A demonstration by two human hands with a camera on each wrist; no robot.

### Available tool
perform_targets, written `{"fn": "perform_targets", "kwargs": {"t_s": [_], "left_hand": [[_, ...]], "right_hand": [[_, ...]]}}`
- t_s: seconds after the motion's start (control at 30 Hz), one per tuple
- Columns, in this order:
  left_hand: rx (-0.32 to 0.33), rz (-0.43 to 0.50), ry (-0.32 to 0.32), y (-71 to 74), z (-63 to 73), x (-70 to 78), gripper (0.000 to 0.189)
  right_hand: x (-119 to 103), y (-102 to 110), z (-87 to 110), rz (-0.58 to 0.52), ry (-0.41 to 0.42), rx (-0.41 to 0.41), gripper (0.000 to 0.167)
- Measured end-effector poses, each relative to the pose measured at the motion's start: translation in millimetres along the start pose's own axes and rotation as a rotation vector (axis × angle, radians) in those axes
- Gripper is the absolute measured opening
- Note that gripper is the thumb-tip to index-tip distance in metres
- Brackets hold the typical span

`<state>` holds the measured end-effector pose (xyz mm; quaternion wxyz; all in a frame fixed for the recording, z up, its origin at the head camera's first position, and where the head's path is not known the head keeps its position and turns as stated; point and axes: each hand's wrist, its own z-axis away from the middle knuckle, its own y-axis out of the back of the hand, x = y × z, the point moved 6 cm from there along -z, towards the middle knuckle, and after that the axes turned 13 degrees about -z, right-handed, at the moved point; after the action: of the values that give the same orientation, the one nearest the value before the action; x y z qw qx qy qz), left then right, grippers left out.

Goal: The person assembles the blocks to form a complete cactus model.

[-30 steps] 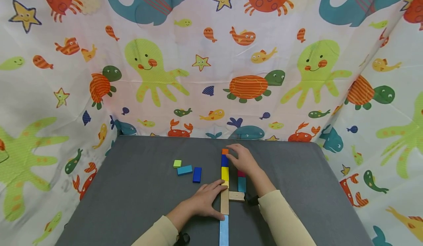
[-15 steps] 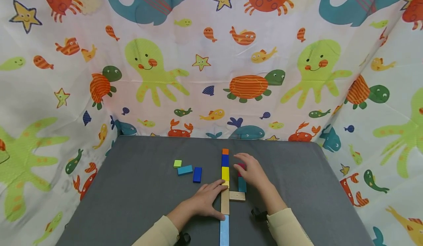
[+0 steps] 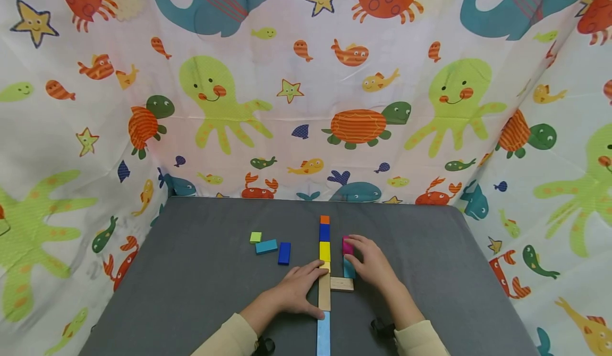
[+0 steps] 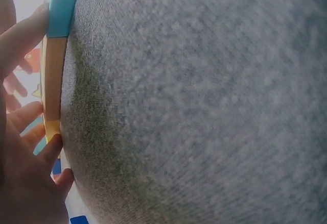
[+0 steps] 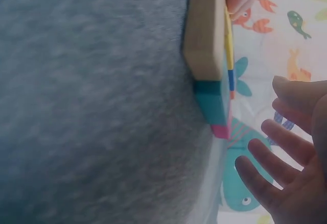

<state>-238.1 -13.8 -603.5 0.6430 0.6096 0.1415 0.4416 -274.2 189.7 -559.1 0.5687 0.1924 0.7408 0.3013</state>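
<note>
A straight row of toy blocks runs away from me in the head view: light blue [image 3: 323,336], plain wood [image 3: 324,295], yellow [image 3: 325,251], dark blue [image 3: 324,232] and orange [image 3: 325,220]. My left hand [image 3: 298,290] rests along this row, thumb at the light blue block's end and fingertips near the yellow part. Beside the row, a wooden block [image 3: 341,284] sticks out sideways, then a teal block [image 3: 349,269] and a pink block [image 3: 347,246] lead away. My right hand [image 3: 374,263] is close by the pink block, fingers spread in the right wrist view.
Left of the row lie a lime green block [image 3: 255,237], a blue block [image 3: 266,246] and a dark blue block [image 3: 284,253]. A grey cloth [image 3: 191,287] covers the table. A printed curtain [image 3: 268,170] stands along the back and sides.
My right hand has come back from beside the orange block to the pink block, moving toward me and to the right. The left hand has stayed in place.
</note>
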Motion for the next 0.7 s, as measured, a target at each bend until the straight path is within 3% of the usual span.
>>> {"fn": "perform_targets", "kwargs": {"t_s": [0.23,0.43,0.6,0.7], "left_hand": [[-0.006,0.045,0.004,0.9,0.5,1.6,0.103],[0.000,0.058,0.009,1.4,-0.5,2.5,0.103],[0.018,0.049,0.003,4.5,0.5,6.0,0.104],[0.038,0.090,0.008,5.6,0.5,6.7,0.102]], "right_hand": [[12.9,-5.9,10.8,0.003,-0.022,-0.062,0.052],[17.7,-12.7,15.3,0.012,-0.036,-0.120,0.049],[18.6,-14.2,17.5,0.024,-0.064,-0.130,0.047],[19.1,-14.3,18.2,0.036,-0.078,-0.128,0.046]]}}
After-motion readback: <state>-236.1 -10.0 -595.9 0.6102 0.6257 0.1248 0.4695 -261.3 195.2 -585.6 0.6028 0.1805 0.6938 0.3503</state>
